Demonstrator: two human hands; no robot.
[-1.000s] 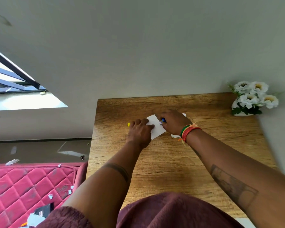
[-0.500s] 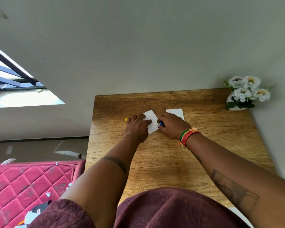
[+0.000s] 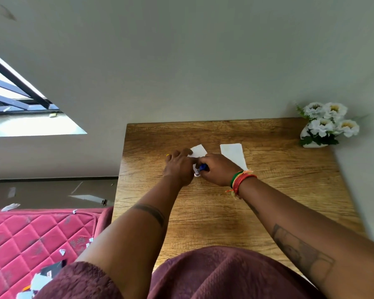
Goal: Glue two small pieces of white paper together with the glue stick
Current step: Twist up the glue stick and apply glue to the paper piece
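Two small white paper pieces lie on the wooden table. The left paper is partly under my left hand, whose fingers press flat on it. The second paper lies free to the right, its near corner hidden behind my right wrist. My right hand grips a blue glue stick, tip pointing left and down onto the near edge of the left paper. A small yellow thing, perhaps the cap, peeks out beyond my left fingers.
A white pot of white flowers stands at the table's far right corner against the grey wall. A pink quilted mattress with paper scraps lies left of the table. The table's left edge is close to my left hand.
My right hand has drawn the glue stick toward the near edge of the left paper, uncovering more of the second paper. My left hand stays pressed on the left paper.
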